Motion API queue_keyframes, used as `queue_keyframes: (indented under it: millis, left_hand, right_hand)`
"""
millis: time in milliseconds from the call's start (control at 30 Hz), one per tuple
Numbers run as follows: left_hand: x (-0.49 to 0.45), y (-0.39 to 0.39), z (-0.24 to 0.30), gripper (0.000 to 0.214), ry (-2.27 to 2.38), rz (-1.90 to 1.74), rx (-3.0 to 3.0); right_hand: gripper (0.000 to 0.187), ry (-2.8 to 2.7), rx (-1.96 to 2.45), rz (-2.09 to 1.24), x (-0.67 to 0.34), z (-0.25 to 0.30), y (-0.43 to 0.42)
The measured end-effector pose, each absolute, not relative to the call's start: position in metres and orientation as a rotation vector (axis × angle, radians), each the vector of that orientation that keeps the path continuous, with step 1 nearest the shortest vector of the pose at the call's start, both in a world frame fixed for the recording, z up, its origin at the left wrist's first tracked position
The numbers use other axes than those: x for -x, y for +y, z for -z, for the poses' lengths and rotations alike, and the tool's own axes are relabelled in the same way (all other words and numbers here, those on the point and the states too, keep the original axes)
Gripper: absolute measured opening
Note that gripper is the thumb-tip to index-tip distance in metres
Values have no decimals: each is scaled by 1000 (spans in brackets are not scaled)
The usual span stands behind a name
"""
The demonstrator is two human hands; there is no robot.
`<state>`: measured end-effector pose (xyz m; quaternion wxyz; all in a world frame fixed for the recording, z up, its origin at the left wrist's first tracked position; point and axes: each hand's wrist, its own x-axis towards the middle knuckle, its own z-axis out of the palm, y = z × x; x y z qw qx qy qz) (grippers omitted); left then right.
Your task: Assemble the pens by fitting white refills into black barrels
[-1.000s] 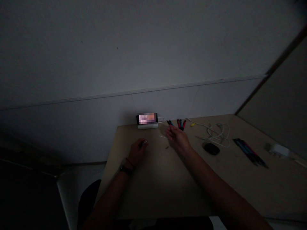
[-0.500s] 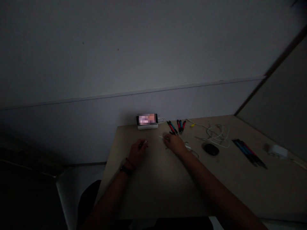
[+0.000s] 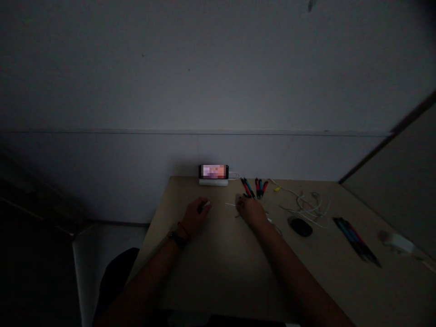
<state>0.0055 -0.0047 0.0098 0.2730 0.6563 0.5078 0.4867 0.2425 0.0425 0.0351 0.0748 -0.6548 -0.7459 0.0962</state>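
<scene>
The scene is very dark. My left hand [image 3: 195, 215] rests on the beige table [image 3: 221, 268], fingers curled around a small dark, light-tipped object [image 3: 205, 205] that I cannot name. Further right, my right hand [image 3: 250, 210] lies palm down on the table with its fingers bent, just in front of a cluster of red and blue pens [image 3: 254, 187]. A thin white stick [image 3: 230, 205] lies between the two hands. What the right fingers touch is hidden in the dark.
A lit phone [image 3: 214, 171] stands on a white stand against the wall. White cables [image 3: 306, 202], a black mouse [image 3: 300, 226], more pens [image 3: 356, 234] and a white block [image 3: 397, 241] lie to the right. A white chair [image 3: 85, 259] stands at lower left.
My right hand has pulled back from the pens and dropped lower onto the table, its fingers now bent. The left hand has stayed put. The camera has tilted and shifted slightly.
</scene>
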Motion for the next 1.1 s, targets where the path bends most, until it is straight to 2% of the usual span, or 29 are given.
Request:
queue_keyframes:
  millis: [233, 633, 800, 1100]
  left_hand:
    - [-5, -4, -5, 23, 1365, -1317, -1789]
    - [-3, -1, 1, 32, 1371, -1228, -1809]
    - [-3, -1, 0, 38, 1406, -1161, -1797]
    - [-2, -2, -2, 35, 1421, -1163, -1777]
  right_hand:
    - [16, -2422, 1850, -316, -227, -31, 33]
    - [17, -2373, 1259, -267, -208, -17, 20]
    - [16, -2322, 1211, -210, -210, -10, 21]
    - [16, -2318, 1228, -216, -209, -12, 19]
